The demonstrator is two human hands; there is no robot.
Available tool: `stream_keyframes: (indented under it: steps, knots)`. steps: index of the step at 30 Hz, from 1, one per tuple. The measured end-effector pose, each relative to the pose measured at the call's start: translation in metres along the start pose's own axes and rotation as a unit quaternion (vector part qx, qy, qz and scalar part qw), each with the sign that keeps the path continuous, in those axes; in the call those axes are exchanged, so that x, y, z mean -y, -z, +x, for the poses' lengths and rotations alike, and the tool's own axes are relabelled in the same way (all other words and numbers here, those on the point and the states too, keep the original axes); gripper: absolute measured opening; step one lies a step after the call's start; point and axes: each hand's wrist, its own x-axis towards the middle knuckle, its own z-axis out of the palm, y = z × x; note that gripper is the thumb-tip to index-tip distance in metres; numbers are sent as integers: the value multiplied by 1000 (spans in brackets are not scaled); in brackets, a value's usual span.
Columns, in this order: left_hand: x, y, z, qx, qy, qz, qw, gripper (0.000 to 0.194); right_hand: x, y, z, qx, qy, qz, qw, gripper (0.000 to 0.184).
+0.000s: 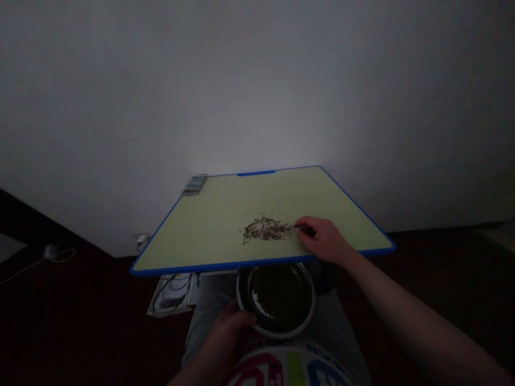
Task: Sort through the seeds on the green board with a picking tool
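1. Viewing remotely: pile of small dark grains [270, 232], mixed w/ paler bits [261, 228], ctr of frame, on pale-green board [225, 198], blue-edged.
2. R hand [319, 238], right of ctr: fingers curled narrow at pile's right edge; I can't tell if anything's pinched.
3. L hand [229, 327], lower ctr-left: gripping round bowl [281, 334], thumb over rim.
4. Bowl: bottom ctr, beside board's near edge; dark contents [277, 292], too dim for me to ID.
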Motion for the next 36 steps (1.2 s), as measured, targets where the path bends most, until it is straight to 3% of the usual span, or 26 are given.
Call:
stream_keyframes:
  steps: [8,13,18,22,36]
  knots:
    - [-3,-5,-4,16,0,-19,1000,66,1,1,-1,16,5,-13,1000,21]
    - [-4,-7,-6,-5,5,-6,1000,64,2,1,1,1,2,-19,1000,20]
    - [-4,-10,-8,40,-5,-38,998,60,1,2,0,-8,-2,-12,1000,18]
    - [-2,-8,-7,24,4,-36,999,57,-1,1,0,-27,-18,-7,999,17]
    - [-2,-8,-8,13,6,-43,999,62,0,2,1,5,-3,7,1000,16]
